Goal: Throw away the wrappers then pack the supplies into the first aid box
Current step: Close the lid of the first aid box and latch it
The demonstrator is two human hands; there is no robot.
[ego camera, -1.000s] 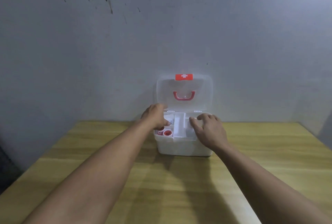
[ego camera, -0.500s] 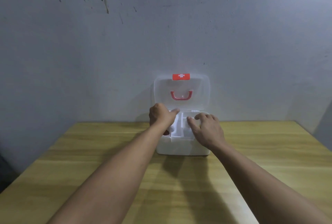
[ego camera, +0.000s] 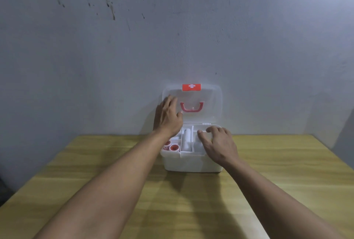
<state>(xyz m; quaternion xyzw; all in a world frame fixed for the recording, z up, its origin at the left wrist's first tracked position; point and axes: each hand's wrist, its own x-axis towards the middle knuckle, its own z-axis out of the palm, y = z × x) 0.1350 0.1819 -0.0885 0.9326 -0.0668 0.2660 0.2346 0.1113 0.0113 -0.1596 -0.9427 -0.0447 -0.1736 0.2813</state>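
Both hands open — left hand (ego camera: 168, 117) on the raised lid (ego camera: 206, 102), right hand (ego camera: 220, 143) resting atop the first aid box (ego camera: 191, 163).

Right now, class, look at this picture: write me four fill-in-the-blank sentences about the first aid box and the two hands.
1. The first aid box stands on a ____ table.
2. Its lid is ____.
3. The left hand reaches up to the ____.
4. The handle on the lid is ____ in colour.

Missing words: wooden; open; lid; red
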